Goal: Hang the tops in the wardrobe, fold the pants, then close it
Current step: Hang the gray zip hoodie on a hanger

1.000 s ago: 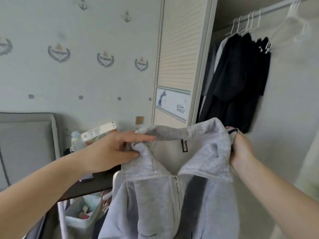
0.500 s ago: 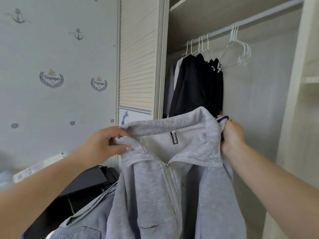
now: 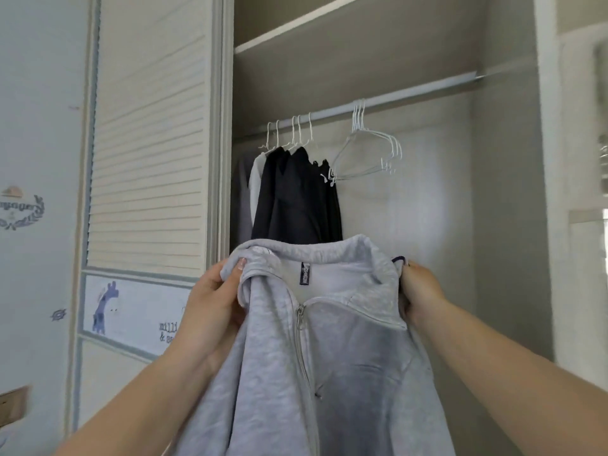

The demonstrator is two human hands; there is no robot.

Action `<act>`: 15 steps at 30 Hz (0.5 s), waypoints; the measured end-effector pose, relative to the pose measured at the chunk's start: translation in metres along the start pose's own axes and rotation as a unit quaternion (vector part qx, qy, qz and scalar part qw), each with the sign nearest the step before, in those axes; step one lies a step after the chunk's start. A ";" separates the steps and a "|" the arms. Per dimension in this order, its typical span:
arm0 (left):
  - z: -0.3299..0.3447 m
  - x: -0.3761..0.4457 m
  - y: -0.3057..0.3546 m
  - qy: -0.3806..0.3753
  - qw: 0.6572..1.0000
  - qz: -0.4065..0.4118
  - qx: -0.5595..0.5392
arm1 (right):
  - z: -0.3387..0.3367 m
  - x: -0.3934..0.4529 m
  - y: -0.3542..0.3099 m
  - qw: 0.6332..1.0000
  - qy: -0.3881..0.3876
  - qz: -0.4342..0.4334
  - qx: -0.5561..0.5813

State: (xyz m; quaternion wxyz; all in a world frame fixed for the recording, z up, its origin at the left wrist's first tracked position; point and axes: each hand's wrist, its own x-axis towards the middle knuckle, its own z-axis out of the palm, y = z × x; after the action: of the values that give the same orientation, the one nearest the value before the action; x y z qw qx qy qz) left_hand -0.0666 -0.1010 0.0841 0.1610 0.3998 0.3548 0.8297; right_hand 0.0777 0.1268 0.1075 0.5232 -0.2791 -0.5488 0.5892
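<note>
Holding a grey zip-up top (image 3: pixel 329 357) up by its collar in front of the open wardrobe (image 3: pixel 513 225), the person is working through the hanging part of the task. The left hand (image 3: pixel 214 301) is closing its grip round the collar's left side, thumb pressing over the fabric, and the right hand (image 3: pixel 419 292) is gripping the collar's right side, fingers curled behind the cloth together with a small dark loop. The top is hanging between the two hands, zip partly done up, body drooping out of view below; it is not on a hanger yet. Behind it, several dark tops (image 3: pixel 296 199) and a pale one are already hanging on the rail (image 3: pixel 411 97) toward the left, so some hanging looks done, though I cannot tell how many garments are waiting. A bunch of empty white hangers (image 3: pixel 368 153) is hanging just to the right of them, well above the collar. Judging from this, what is remaining is taking a hanger, threading it into this top, hooking it on the rail, then folding the pants, which are not in view, and sliding the slatted door (image 3: pixel 148 143) shut.
</note>
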 end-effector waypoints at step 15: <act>0.058 0.150 -0.050 -0.119 0.991 0.022 -0.053 | 0.017 0.116 -0.096 0.945 0.015 -0.185 -0.268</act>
State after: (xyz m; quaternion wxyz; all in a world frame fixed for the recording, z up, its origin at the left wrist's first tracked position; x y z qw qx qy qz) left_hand -0.1164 0.0436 0.1555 0.2048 0.4940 0.2796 0.7974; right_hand 0.0579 0.2136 0.2296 0.5372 -0.3109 -0.7207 0.3087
